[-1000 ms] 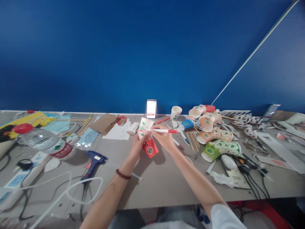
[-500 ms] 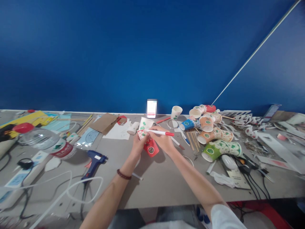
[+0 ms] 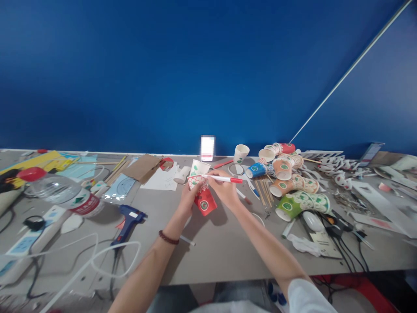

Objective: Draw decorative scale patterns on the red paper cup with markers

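My left hand (image 3: 187, 199) is wrapped round a pair of joined paper cups, tilted above the table. The lower one is a red paper cup (image 3: 206, 204) with a round green-and-white emblem. A white paper cup (image 3: 197, 168) with green leaf prints sits at its upper end, and red scallop lines run across its side. My right hand (image 3: 225, 189) pinches a white marker pen (image 3: 221, 178) with a red end. The pen lies almost level across the cups, its tip at the white cup's side.
Joined paper cups in green (image 3: 289, 207), orange and blue lie at right, near a standing white cup (image 3: 241, 153). A lit phone (image 3: 207, 148) leans on the blue wall. At left are a blue glue gun (image 3: 127, 224), a water bottle (image 3: 65, 193), a power strip (image 3: 29, 245) and loose cables.
The joined cups have turned slightly in my left hand, showing more of the red scallops. My right hand and the pen have shifted a little right and up.
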A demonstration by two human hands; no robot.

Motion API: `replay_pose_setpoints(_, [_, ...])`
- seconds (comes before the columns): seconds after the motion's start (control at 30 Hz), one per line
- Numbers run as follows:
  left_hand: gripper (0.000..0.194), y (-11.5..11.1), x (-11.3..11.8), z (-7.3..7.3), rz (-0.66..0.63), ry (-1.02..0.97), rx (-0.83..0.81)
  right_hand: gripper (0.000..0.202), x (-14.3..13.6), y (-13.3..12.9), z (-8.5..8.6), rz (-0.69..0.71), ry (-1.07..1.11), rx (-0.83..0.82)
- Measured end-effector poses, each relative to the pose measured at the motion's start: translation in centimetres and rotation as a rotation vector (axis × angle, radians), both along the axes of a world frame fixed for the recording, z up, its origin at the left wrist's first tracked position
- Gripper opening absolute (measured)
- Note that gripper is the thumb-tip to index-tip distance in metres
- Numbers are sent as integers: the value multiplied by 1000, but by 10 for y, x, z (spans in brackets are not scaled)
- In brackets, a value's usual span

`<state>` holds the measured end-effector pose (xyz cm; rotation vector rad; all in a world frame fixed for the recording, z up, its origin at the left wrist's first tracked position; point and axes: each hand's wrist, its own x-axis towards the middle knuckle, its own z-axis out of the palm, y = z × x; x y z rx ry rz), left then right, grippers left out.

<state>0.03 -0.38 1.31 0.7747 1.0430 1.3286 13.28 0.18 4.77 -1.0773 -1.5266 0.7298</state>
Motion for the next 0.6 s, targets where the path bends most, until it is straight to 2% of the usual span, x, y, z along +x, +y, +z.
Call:
replay_pose_setpoints(0.27, [43, -1, -1, 3, -15, -25, -10, 12, 0, -3, 8, 10, 71, -50])
replay_pose_setpoints(0.6, [42, 0, -1, -1, -35, -74, 4, 9, -1, -1, 6, 28, 131, -50])
